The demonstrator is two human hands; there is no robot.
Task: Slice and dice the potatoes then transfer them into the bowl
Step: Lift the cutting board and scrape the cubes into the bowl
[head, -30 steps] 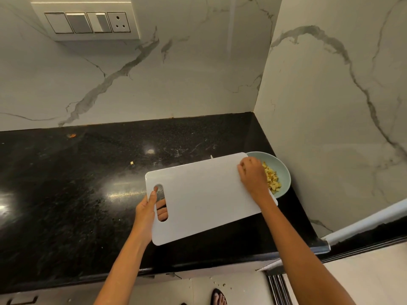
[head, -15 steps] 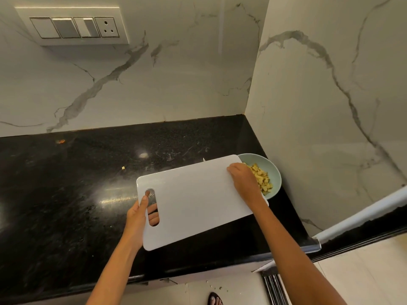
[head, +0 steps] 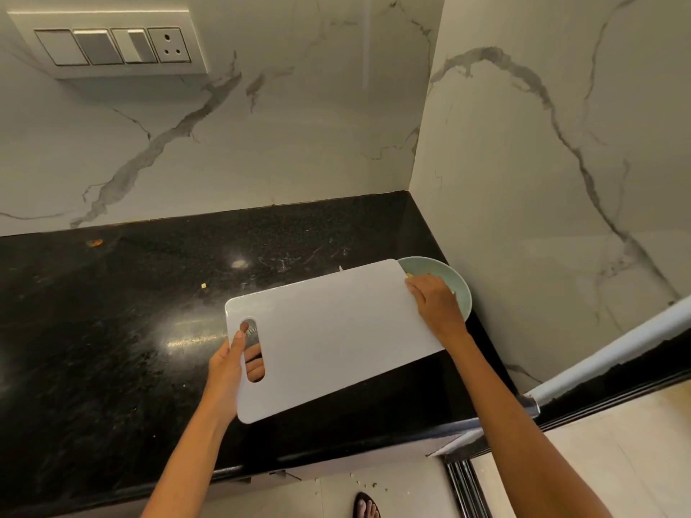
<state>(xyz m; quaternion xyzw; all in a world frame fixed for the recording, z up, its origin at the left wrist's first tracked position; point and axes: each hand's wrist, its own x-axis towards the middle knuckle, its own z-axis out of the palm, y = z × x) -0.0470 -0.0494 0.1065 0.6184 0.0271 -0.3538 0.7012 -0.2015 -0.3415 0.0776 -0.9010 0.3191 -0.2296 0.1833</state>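
Note:
A white cutting board [head: 336, 330] is held tilted above the black counter, its far right edge over a pale green bowl [head: 459, 284]. My left hand [head: 228, 364] grips the board at its handle slot, thumb on top and fingers showing through the hole. At the board's right edge my right hand [head: 435, 302] lies over the bowl, fingers bent loosely downward, hiding most of the diced potato. One yellow potato bit [head: 409, 274] shows at the bowl's rim. A small pale tip [head: 340, 269] pokes out behind the board's far edge.
The bowl sits in the counter's corner, close to the marble side wall [head: 542, 218]. A stray potato cube [head: 203, 286] and an orange scrap [head: 95, 243] lie on the counter [head: 112, 330]. A switch panel [head: 112, 46] hangs on the back wall. Crumbs and my foot [head: 366, 506] are on the floor.
My right hand has slid off the board's edge and further over the bowl, now covering the diced potato that showed before. The left hand keeps its grip on the board.

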